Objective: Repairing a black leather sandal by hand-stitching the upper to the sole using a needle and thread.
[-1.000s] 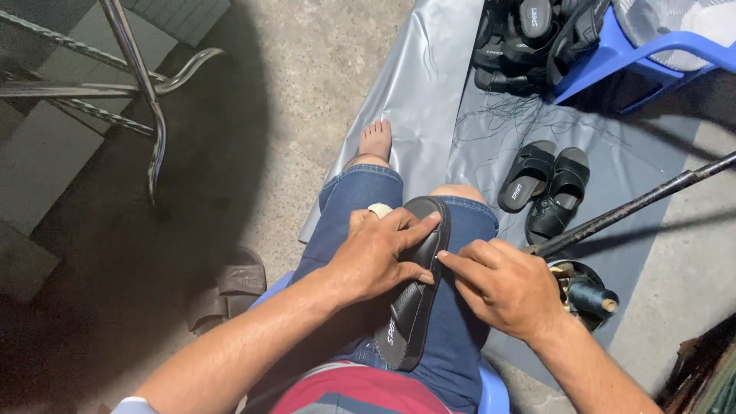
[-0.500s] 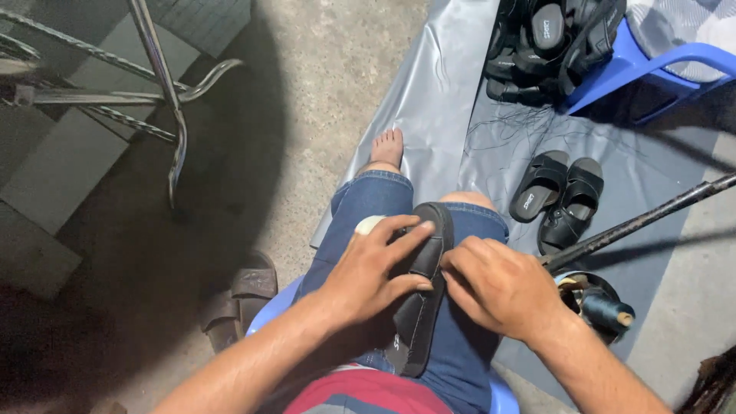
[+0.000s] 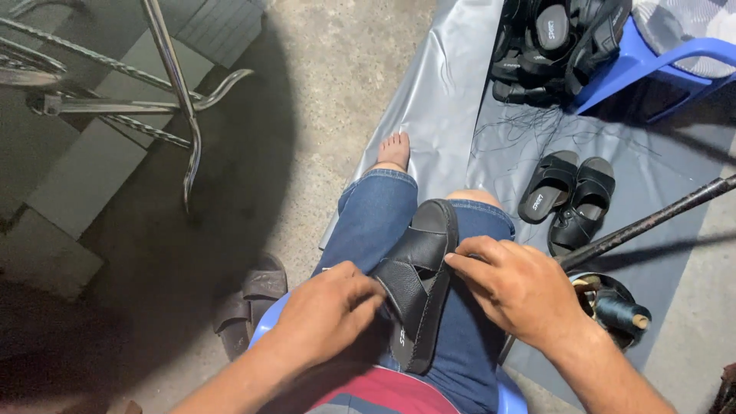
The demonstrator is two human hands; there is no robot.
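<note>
- Left hand and right hand bare, forearms uncovered, no sleeves showing;
- Blue denim jeans, cuffs rolled;
- Bare foot;
- Red and grey shirt hem

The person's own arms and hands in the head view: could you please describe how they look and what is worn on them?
Both forearms are bare as far as the frame shows: no sleeves, gloves, watch or bands in view. The left hand and the right hand are bare too, and no rings show on the fingers. The left forearm lies partly in shadow. Wrists carry no markings or cables.
</note>
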